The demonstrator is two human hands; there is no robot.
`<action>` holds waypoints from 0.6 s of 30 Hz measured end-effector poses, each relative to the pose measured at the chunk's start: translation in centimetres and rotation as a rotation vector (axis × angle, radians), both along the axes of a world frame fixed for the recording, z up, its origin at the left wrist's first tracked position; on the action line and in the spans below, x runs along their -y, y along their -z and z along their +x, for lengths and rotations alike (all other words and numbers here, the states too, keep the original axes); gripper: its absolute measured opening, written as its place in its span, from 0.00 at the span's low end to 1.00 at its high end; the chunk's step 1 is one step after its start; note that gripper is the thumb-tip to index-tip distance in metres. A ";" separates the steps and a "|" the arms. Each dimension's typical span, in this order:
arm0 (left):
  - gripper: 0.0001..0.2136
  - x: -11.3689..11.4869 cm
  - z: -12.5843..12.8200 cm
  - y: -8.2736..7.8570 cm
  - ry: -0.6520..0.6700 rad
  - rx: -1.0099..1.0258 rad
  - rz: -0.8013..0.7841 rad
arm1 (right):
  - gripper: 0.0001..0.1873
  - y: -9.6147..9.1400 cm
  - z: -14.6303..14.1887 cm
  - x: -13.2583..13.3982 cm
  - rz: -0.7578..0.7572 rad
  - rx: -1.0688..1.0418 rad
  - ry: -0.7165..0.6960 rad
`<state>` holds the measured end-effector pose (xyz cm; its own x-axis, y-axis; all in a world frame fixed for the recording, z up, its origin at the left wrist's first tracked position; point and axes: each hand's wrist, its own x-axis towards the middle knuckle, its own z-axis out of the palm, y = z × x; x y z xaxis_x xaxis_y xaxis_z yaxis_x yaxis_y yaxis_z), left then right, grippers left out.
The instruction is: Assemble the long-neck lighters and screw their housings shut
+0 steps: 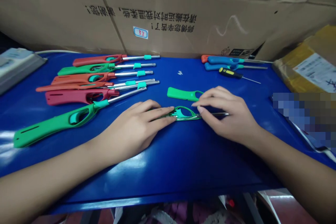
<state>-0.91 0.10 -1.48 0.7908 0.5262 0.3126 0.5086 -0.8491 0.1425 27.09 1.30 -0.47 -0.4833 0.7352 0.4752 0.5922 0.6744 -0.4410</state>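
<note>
An opened green lighter (pixel 185 109), long-necked with a teal trigger, lies on the blue table with its inner parts showing. My left hand (pixel 139 122) holds its handle end, the fingers laid over it and hiding much of the body. At the lighter's front end, my right hand (pixel 225 110) has its thumb and forefinger drawn together in a pinch. Whatever sits between these fingertips is too small to make out. A thin metal rod (pixel 220 114) runs under the right hand. Just behind, a loose green handle shell (pixel 182 93) lies partly covered by the right fingers.
Several lighters in red, orange and green (pixel 86 96) lie in a row at left. Blue lighters (pixel 223 60) and a black-yellow screwdriver (pixel 231 73) rest at back right. A big cardboard box (pixel 157 3) walls off the back; a taped parcel (pixel 309 59) stands right.
</note>
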 end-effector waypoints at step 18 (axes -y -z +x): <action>0.07 -1.4 -0.6 -1.4 -0.073 0.197 -0.200 | 0.05 1.4 2.5 -2.5 -0.241 0.052 0.225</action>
